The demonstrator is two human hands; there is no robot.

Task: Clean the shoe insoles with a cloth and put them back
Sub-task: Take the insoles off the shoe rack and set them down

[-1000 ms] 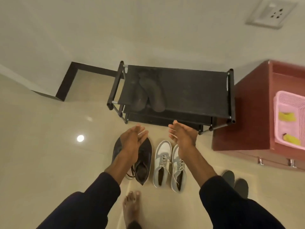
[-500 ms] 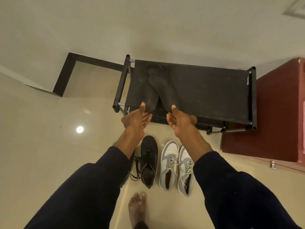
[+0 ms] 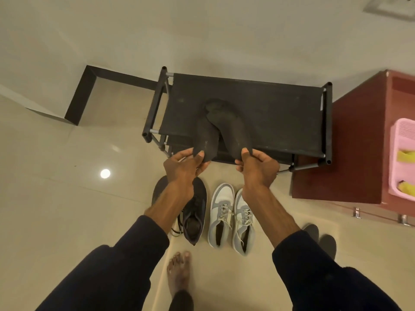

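On the black shoe rack (image 3: 280, 122), near edge: both hands now grip the insoles. Half a second ago the fingertips only reached the heel ends. A second ago both hands hung open over the shoes.

Left hand (image 3: 183, 167) pinches the heel of the left insole (image 3: 205, 135), thumb on top, fingers curled under. Right hand (image 3: 258, 169) pinches the heel of the right insole (image 3: 232, 129) the same way.

Both insoles have slid nearer and a bit right on the rack's top shelf. Heel ends now hang past the near edge; toe ends lie on the fabric about mid-depth. Toe ends overlap, the right one seemingly on top, and the heels are splayed apart in a V.

Insoles are dark grey-black, matte, dusty-looking and slightly bent along their length. The left insole has a small pale mark near the heel, too small to read.

On the floor below the hands, left, is a black shoe (image 3: 195, 212) with loose laces, opening toward the person. White-grey sneakers (image 3: 221, 216) stand just right of it as a pair, laced. A bare foot (image 3: 179, 272) is nearer.

A red-brown cabinet (image 3: 350, 153) stands just right of the rack, carrying a pink basket (image 3: 402, 135) with a crumpled yellow cloth (image 3: 406, 154) inside.
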